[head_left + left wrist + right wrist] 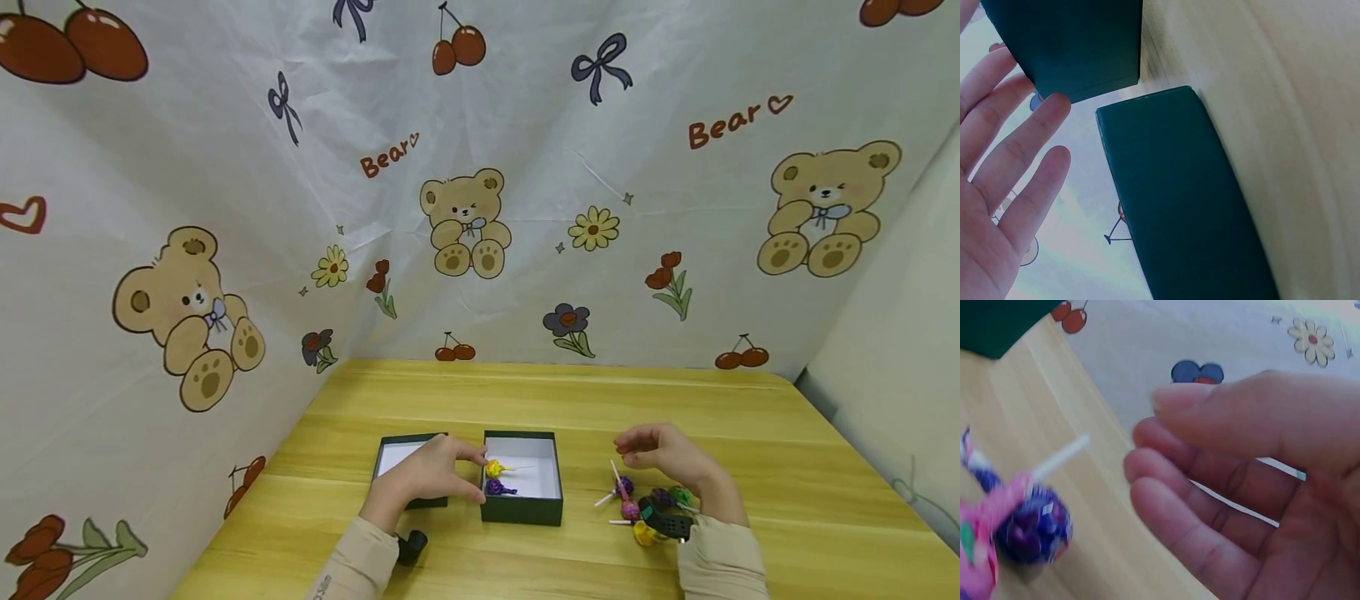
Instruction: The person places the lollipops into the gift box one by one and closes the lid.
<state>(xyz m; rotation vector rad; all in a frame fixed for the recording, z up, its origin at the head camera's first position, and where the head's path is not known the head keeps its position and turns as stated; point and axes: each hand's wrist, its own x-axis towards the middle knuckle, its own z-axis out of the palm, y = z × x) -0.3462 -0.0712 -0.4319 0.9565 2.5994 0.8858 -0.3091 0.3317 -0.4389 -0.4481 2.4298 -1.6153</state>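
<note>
My left hand (429, 477) is at the left side of a dark green box (522, 512) with a white inside, fingers spread and holding nothing. Inside that box lie a yellow lollipop (493, 469) and a purple lollipop (498, 487), both toward its left wall. In the left wrist view the fingers reach up beside the green box wall (1079, 47). My right hand (660, 454) hovers with loosely bent fingers and nothing in them. Under and in front of it lie several lollipops, among them a pink one (630, 509) and a dark purple one (1035, 528), in bright wrappers with white sticks.
Left of the box lies a second green, white-lined box part (393, 454), partly hidden by my left hand. A yellow lollipop (643, 533) and a green one (681, 495) lie near the right wrist's camera. A bear-print cloth (525, 308) stands behind the wooden table (600, 400).
</note>
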